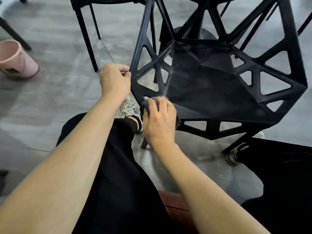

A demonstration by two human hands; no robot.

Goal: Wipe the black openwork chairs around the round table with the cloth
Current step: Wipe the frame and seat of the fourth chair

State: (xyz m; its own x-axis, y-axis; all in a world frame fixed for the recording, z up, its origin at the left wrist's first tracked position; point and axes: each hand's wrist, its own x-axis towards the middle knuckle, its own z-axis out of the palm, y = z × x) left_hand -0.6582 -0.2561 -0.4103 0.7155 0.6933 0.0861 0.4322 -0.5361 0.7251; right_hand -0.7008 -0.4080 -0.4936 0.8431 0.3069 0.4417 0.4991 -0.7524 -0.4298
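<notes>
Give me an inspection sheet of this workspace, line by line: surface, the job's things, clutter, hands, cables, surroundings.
Surface: grey plank floor, streaky in places.
Job's things: black openwork chair in front of the person; dark grey cloth bunched on the chair's near left corner.
Clutter: pink bucket on the floor at far left.
Hands: left hand grips the chair's left edge, fingers curled round it; right hand holds the cloth against the frame.
Cables: nothing seen.
Surroundings: another black chair behind; round table base seen through the openwork; the person's pale sneaker beside the chair leg.
</notes>
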